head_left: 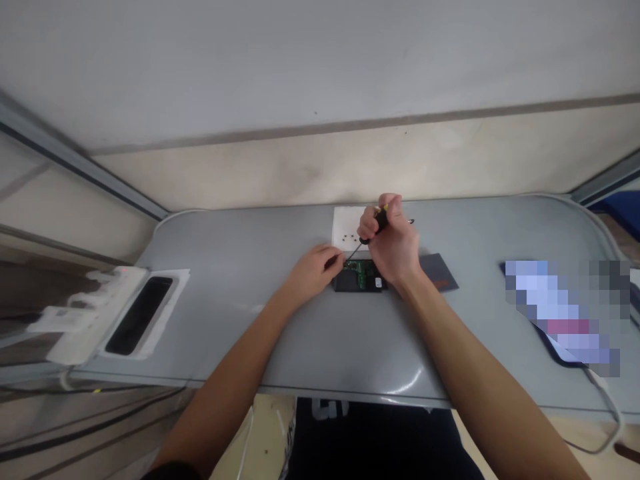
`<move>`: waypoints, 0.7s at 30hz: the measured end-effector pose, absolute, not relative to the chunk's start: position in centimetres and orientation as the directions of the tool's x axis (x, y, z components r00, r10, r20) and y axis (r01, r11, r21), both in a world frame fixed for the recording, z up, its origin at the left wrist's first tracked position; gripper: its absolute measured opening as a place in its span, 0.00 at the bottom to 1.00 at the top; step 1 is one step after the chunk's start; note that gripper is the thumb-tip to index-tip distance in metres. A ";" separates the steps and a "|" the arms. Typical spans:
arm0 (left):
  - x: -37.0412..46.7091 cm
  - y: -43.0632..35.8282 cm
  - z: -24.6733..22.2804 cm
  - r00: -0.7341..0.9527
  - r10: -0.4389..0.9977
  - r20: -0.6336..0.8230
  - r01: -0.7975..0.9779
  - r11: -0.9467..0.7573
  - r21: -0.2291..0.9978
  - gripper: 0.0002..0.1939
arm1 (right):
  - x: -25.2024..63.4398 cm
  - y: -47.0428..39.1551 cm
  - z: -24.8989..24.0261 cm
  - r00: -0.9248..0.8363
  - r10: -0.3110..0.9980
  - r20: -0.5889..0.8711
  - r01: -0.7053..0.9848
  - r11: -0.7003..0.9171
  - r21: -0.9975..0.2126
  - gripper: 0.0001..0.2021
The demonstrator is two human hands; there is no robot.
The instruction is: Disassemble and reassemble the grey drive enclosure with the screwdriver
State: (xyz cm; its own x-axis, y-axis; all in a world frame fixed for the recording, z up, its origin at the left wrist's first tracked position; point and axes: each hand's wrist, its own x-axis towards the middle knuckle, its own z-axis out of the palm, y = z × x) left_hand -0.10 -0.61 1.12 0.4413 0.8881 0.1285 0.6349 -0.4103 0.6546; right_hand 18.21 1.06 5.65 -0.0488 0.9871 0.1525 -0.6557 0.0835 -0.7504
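Note:
A small black device with an exposed green circuit board [361, 275] lies flat on the grey table. My right hand [393, 237] is wrapped round a screwdriver [381, 220] with a black and yellow handle, its thin shaft slanting down to the device's upper left corner. At that same corner the fingers of my left hand [320, 267] are pinched together; whatever is between them is too small to make out. Behind the device, a white sheet of paper [344, 220] carries several small dark screws [349, 238]. My right hand covers part of the paper and the device's right end.
To the right of the device lies a dark flat card [440, 272]. A white power strip [95, 317] and a black phone [141, 315] on white paper occupy the left end. Another phone with a blurred screen [555, 313] and a cable sits at the right. A wall rises behind the table [225, 233].

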 end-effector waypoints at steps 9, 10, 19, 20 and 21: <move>-0.1 -0.7 1.0 0.442 0.885 0.145 0.619 -0.418 0.665 0.14 | 19.4 1.9 5.4 -0.129 0.966 0.224 -0.569 0.113 -0.815 0.18; -0.1 -0.7 1.0 0.443 0.885 0.142 0.623 -0.418 0.661 0.14 | 19.2 1.8 5.4 -0.120 0.968 0.221 -0.562 0.117 -0.819 0.19; -0.1 -0.6 0.9 0.446 0.884 0.141 0.626 -0.420 0.657 0.12 | 18.2 1.3 5.3 -0.011 0.974 0.227 -0.600 0.175 -0.780 0.18; -0.1 -0.6 0.9 0.445 0.885 0.138 0.627 -0.418 0.657 0.12 | 18.4 1.3 5.2 -0.016 0.970 0.244 -0.590 0.188 -0.786 0.17; -0.1 -0.6 1.0 0.446 0.885 0.134 0.627 -0.415 0.659 0.12 | 18.6 1.4 5.2 -0.035 0.965 0.261 -0.573 0.195 -0.796 0.16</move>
State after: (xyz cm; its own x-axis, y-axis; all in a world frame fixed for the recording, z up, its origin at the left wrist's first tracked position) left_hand -0.10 -0.58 0.98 0.4459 0.8850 0.1339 0.6265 -0.4154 0.6595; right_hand 18.59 1.41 5.20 -0.0345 0.9647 0.2612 -0.5735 0.1949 -0.7957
